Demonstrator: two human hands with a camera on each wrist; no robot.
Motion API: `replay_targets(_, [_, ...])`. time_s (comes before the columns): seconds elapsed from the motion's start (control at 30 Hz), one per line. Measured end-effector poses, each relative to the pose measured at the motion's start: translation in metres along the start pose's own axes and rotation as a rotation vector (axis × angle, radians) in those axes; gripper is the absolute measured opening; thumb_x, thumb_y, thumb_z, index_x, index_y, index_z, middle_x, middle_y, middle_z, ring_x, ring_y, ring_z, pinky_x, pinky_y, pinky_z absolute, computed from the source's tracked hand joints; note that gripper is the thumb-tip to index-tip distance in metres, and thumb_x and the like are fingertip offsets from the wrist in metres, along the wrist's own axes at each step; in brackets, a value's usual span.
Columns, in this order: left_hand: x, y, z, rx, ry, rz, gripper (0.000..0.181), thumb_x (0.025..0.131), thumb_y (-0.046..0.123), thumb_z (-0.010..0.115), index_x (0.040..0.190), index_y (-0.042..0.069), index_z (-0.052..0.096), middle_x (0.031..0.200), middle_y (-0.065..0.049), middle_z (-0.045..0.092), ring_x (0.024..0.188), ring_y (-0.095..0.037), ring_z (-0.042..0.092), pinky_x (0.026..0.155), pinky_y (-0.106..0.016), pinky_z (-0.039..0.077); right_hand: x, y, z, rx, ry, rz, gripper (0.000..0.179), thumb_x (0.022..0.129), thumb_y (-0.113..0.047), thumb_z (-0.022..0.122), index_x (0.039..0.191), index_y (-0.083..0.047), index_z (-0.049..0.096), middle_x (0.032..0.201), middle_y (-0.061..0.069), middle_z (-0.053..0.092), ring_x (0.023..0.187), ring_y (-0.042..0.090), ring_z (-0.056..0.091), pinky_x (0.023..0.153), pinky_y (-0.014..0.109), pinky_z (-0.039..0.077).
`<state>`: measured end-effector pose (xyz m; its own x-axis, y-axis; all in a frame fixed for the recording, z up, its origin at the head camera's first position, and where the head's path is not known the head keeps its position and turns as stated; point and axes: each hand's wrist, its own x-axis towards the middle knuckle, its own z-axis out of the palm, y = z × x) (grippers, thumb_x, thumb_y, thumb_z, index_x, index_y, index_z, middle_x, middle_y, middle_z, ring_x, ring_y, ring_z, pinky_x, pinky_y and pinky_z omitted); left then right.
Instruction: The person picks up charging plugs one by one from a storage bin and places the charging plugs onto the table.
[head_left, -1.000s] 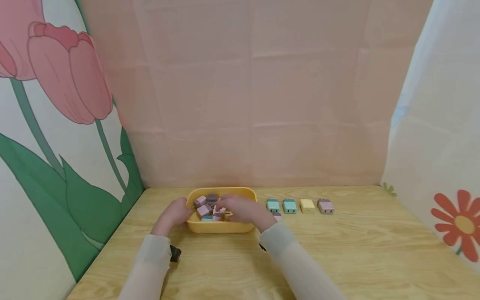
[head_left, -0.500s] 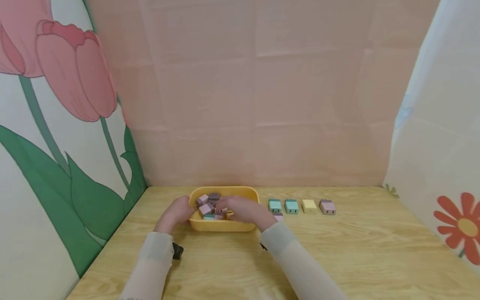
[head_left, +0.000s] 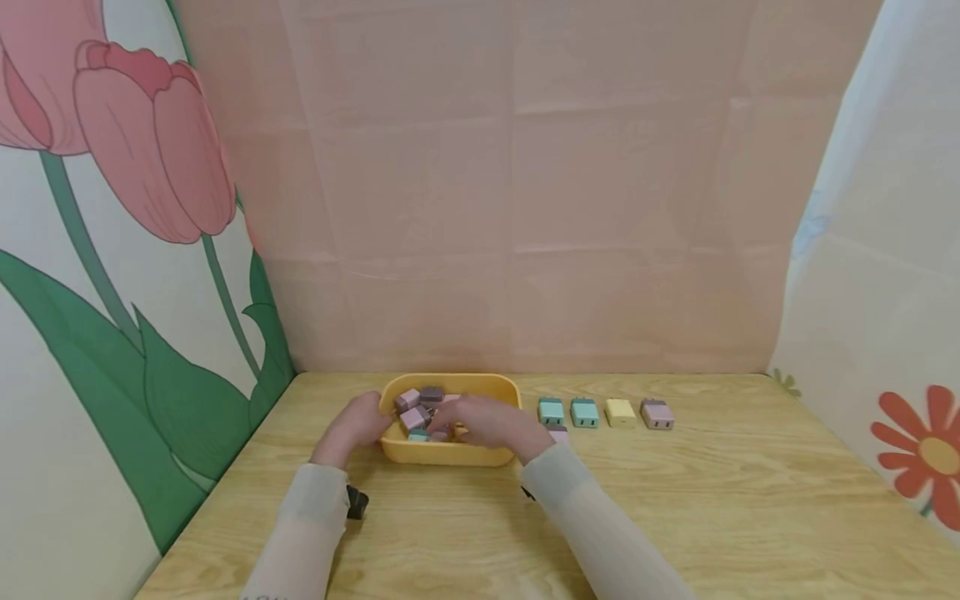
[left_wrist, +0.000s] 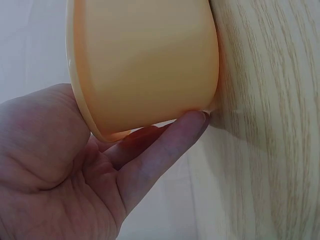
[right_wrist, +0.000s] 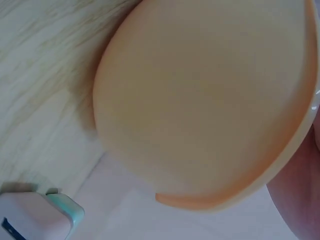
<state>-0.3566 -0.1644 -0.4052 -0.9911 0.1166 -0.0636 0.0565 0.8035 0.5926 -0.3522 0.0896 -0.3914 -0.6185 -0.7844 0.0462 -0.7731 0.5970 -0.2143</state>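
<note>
A yellow plastic basket (head_left: 450,453) stands at the back of the table, with several purple and teal plug-in chargers (head_left: 413,419) heaped in its left part. My left hand (head_left: 361,419) holds the basket's left end; in the left wrist view, that hand (left_wrist: 100,165) has its palm at the rim and a finger against the outer wall. My right hand (head_left: 487,421) reaches over the front rim into the basket, fingers down among the chargers. Its fingertips are partly hidden, so any grip on a charger is unclear. The right wrist view shows mostly the basket's outer wall (right_wrist: 200,100).
Right of the basket, chargers stand in a row: two teal ones (head_left: 551,412), a yellow one (head_left: 620,413) and a purple one (head_left: 657,414). Another purple charger (head_left: 558,434) sits in front, partly behind my right wrist. A pink cloth (head_left: 562,208) hangs behind the table.
The head view has shifted slightly. My right fingers move a little among the chargers in the basket. My left hand stays at the basket's left end.
</note>
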Motion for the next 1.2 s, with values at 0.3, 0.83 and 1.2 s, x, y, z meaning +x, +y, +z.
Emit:
replay_targets(0.3, [0.001, 0.0, 0.002, -0.01, 0.002, 0.012, 0.038, 0.097, 0.004, 0.058, 0.131, -0.011, 0.061, 0.101, -0.017, 0.072, 0.077, -0.021, 0.069, 0.065, -0.028, 0.056, 0.0, 0.002, 0.003, 0.033, 0.022, 0.048, 0.024, 0.1, -0.005, 0.075, 0.12, -0.015, 0.08, 0.118, -0.002, 0.079, 0.105, 0.012, 0.07, 0.102, 0.032, 0.061])
replay_targets(0.83, [-0.001, -0.001, 0.0, -0.035, -0.017, 0.006, 0.037, 0.098, 0.004, 0.058, 0.132, -0.011, 0.06, 0.103, -0.018, 0.072, 0.079, -0.021, 0.07, 0.067, -0.029, 0.059, -0.004, 0.009, 0.001, 0.005, 0.024, 0.078, 0.016, 0.104, -0.018, 0.074, 0.117, -0.012, 0.079, 0.112, 0.002, 0.074, 0.097, 0.011, 0.066, 0.094, 0.03, 0.061])
replay_targets(1.2, [-0.001, 0.0, -0.001, -0.037, -0.023, -0.008, 0.037, 0.1, 0.004, 0.057, 0.135, -0.01, 0.059, 0.105, -0.017, 0.072, 0.08, -0.021, 0.07, 0.067, -0.029, 0.059, -0.014, 0.014, -0.009, 0.023, 0.036, 0.165, 0.028, 0.096, -0.016, 0.082, 0.123, -0.012, 0.078, 0.121, 0.001, 0.074, 0.106, 0.014, 0.067, 0.101, 0.038, 0.06])
